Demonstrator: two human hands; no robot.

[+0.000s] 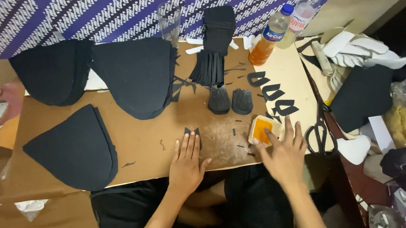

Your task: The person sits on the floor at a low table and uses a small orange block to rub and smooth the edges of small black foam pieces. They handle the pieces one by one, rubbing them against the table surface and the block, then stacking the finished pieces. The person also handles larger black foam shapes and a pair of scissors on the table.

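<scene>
My left hand (pixel 186 160) lies flat on the brown cardboard board (pixel 141 139), fingers together, fingertips pressing a small black notched piece (pixel 191 130). My right hand (pixel 283 152) rests spread at the board's right edge, its fingers against a small white tub of orange glue (pixel 261 129). It grips nothing. Two small dark ribbed pieces (pixel 230 100) stand just beyond the hands, and several black cut-out shapes (pixel 272 93) lie to the right of them.
Large black curved fabric panels sit in stacks at left (pixel 74 149) and at the back (pixel 136 76). A stack of black strips (pixel 216 44), a glass (pixel 169 21), two plastic bottles (pixel 274 32), scissors (pixel 318 133) and white cut pieces (pixel 359 49) surround the board.
</scene>
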